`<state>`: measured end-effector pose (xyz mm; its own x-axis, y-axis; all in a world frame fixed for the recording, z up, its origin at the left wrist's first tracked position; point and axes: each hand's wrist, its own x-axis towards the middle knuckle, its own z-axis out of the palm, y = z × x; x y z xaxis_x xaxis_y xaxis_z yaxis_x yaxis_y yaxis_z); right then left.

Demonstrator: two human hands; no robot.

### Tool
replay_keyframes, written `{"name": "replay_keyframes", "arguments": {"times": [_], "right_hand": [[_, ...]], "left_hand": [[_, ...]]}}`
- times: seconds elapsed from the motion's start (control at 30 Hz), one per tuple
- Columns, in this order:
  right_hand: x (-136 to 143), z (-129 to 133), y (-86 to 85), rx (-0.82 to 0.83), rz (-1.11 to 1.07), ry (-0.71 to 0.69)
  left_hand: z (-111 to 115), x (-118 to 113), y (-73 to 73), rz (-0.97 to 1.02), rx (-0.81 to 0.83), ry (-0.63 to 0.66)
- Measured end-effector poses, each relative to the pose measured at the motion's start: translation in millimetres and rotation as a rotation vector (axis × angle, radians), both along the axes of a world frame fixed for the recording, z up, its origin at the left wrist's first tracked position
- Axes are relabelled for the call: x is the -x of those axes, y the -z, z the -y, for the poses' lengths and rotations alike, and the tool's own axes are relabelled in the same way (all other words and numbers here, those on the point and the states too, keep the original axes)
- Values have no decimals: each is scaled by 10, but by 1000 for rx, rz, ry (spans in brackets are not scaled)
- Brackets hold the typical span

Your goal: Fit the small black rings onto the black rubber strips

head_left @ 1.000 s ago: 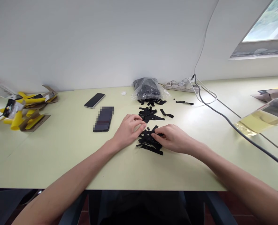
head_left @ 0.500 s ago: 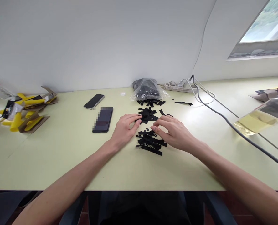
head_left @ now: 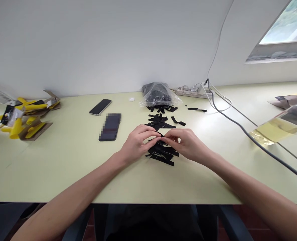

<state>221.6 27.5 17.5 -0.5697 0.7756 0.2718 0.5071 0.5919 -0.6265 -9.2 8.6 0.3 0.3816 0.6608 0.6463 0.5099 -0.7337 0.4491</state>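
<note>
My left hand (head_left: pixel 138 142) and my right hand (head_left: pixel 186 142) meet fingertip to fingertip over the black pieces on the pale green table (head_left: pixel 128 180). A thin black strip (head_left: pixel 159 133) shows between the left fingers, pinched there. The right thumb and forefinger are pressed together at its end; what they hold is too small to make out. Below the fingers lies a pile of flat black strips (head_left: pixel 163 159). Another pile of black strips (head_left: pixel 158 118) sits just beyond the hands, with a loose twisted piece (head_left: pixel 178 122) to its right.
A clear bag of black parts (head_left: pixel 158 94) stands by the wall, beside a power strip (head_left: pixel 192 92) with cables. Two phones (head_left: pixel 100 107) (head_left: pixel 110 127) and yellow tools (head_left: pixel 18 127) are at left. A container of yellow liquid (head_left: pixel 276 129) is at right.
My hands have come together, the left moving right and towards me. The small round pieces that showed between the piles are now covered by the fingers.
</note>
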Motion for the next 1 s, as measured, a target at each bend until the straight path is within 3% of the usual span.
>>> {"name": "replay_keyframes", "arguments": {"times": [0.3, 0.47, 0.73, 1.0], "right_hand": [[21, 37, -18, -5, 32, -104], [13, 36, 0, -36, 16, -143], [36, 39, 77, -24, 70, -223], [46, 29, 89, -42, 99, -228]], "left_hand": [[-14, 12, 24, -81, -6, -20], [17, -37, 24, -131, 72, 39], [48, -73, 0, -357, 169, 34], [25, -66, 37, -343, 181, 68]]}}
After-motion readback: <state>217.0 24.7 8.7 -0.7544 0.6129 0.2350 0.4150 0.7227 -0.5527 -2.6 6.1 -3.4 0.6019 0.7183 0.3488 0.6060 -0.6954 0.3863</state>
